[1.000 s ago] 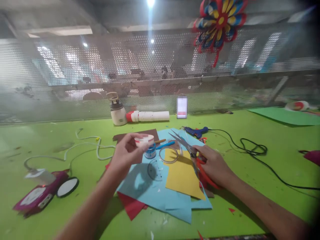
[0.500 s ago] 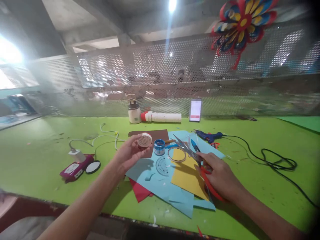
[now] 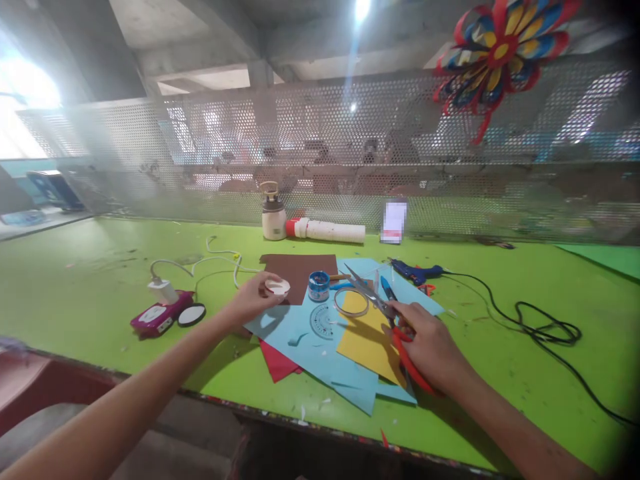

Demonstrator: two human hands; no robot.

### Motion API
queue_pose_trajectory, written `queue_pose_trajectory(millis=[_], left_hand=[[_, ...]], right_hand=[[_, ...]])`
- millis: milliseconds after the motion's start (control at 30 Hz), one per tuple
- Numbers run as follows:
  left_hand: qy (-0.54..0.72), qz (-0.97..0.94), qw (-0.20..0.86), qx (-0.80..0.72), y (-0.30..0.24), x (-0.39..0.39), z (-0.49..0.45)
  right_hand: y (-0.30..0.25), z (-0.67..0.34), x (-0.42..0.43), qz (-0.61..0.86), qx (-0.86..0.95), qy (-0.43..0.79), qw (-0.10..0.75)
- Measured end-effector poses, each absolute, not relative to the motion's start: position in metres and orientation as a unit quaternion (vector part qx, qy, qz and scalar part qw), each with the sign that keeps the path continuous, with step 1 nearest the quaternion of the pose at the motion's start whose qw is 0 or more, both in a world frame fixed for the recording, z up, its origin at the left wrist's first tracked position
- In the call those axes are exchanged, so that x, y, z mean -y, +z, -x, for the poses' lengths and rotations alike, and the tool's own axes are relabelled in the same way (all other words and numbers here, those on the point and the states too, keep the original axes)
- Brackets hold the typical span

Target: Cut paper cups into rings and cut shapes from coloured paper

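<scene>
My left hand (image 3: 253, 295) pinches a small round white cap (image 3: 279, 287) by its edge, held over the brown paper (image 3: 320, 270). The cap's plain face shows. In my right hand (image 3: 433, 343) are red-handled scissors (image 3: 373, 293), their blades slightly parted and pointing up and left above the papers. Below the blades lies a ring (image 3: 351, 302), partly on the yellow paper (image 3: 373, 347). Between my hands stand a blue paint jar (image 3: 319, 286) and, nearer me, a clear protractor (image 3: 323, 321) on light blue paper (image 3: 300, 347).
A blue glue gun (image 3: 415, 272) with a black cord lies to the right. At left sit a purple power strip (image 3: 160, 313) and a round white disc (image 3: 191, 314). A bottle (image 3: 274, 217), a white tube (image 3: 333, 231) and a phone (image 3: 394, 222) stand along the back.
My left hand has drawn back slightly left and turned the cap over: its dotted face showed before, its plain white face now. The right hand still holds the scissors. The view has shifted a little.
</scene>
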State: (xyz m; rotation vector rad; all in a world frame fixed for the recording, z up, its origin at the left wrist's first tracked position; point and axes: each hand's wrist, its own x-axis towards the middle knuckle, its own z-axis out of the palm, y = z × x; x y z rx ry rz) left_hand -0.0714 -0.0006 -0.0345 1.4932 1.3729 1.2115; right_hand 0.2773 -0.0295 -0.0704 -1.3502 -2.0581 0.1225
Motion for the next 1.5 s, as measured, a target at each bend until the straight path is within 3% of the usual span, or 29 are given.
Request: queue_pose_trajectory(millis=[267,567,800,1033,1500], left_hand=[[0.394,-0.696,0.272,-0.535,-0.045,-0.034,0.067],[0.307,-0.761,0.230,-0.523,-0.062,-0.049,0.068],[0.323,-0.774,0.246,-0.485,-0.065,-0.048,0.075],[0.391,-0.723,0.241,-0.516,-0.045,-0.065,0.093],[0.434,-0.683,0.271,-0.521,-0.068,-0.066,0.093]], right_hand=[[-0.069,-0.275,0.031,0.527,0.792,0.038,0.305],[-0.068,-0.290,0.019,0.657,0.725,0.021,0.206],[-0.062,-0.311,0.002,0.730,0.652,0.010,0.205],[-0.066,-0.297,0.006,0.705,0.674,0.029,0.218],[-0.033,-0.288,0.022,0.601,0.792,0.103,0.033]])
